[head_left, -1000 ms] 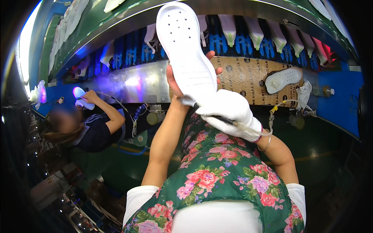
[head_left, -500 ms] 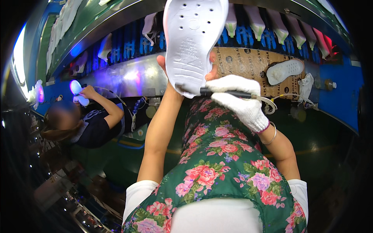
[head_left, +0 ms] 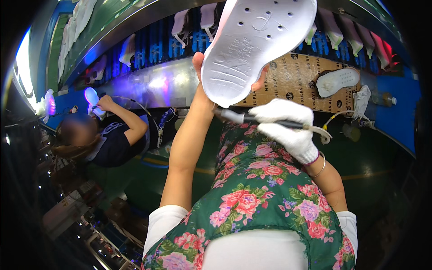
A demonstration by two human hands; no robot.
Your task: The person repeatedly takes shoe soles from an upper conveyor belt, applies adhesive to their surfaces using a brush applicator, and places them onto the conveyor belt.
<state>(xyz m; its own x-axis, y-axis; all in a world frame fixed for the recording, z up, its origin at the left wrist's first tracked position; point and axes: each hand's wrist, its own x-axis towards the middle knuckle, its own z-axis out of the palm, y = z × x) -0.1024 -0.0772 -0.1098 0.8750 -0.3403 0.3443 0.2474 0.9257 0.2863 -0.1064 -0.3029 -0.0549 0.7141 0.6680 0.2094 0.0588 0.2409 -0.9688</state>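
My left hand [head_left: 198,66] holds up a white shoe sole [head_left: 252,54] from beneath, the fingers wrapped round both sides and partly hidden behind it. Small holes pierce the sole's broad far end, and its narrow heel points toward me. In my right hand [head_left: 288,128], covered by a white knit glove, is a black-handled brush [head_left: 237,117] with a pale ferrule. Its dark tip lies just below the heel's lower edge; whether it touches the sole I cannot tell. A pale hose [head_left: 321,132] trails from the handle's back end.
A cardboard sheet [head_left: 294,85] covers part of the metal bench [head_left: 168,83]. A second white sole [head_left: 337,82] lies on it, beside a crumpled cloth [head_left: 361,100] and a clear bottle [head_left: 384,98]. Shoe uppers [head_left: 333,29] line a rack behind. At left, a co-worker [head_left: 121,135] handles another sole.
The sole has come nearer and moved right, its far end tilting right. The brush tip has gone from the heel's surface to just below its edge. My right hand is slightly lower.
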